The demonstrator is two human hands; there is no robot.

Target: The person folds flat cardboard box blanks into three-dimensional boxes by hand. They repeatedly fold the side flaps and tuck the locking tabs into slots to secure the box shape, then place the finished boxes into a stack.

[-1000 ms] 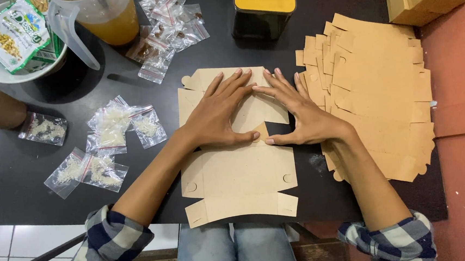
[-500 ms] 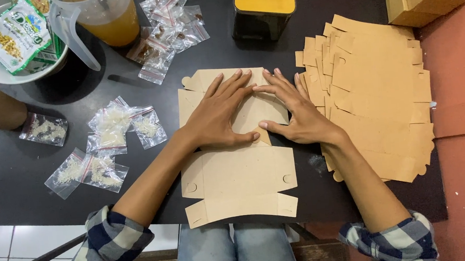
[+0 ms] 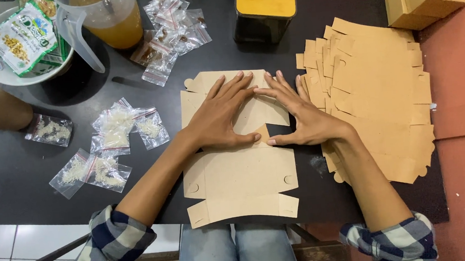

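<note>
Both hands lie flat on the upper half of a flat cardboard box blank (image 3: 240, 168) in the middle of the dark table (image 3: 17, 178): the left hand (image 3: 223, 117) and the right hand (image 3: 300, 117) have fingers spread wide and pressed down, gripping nothing, fingertips nearly meeting at the top. The blank's lower flaps hang over the table's near edge above the person's knees. Just right of the right hand, a stack of more blanks (image 3: 377, 93) crowds that side. On the left, small zip bags of white grains (image 3: 115, 130) lie apart from the blank, leaving some bare table between. Beyond stand a yellow-topped black container (image 3: 265, 8), a jug of orange liquid (image 3: 107, 19) and more bags (image 3: 173, 28).
</note>
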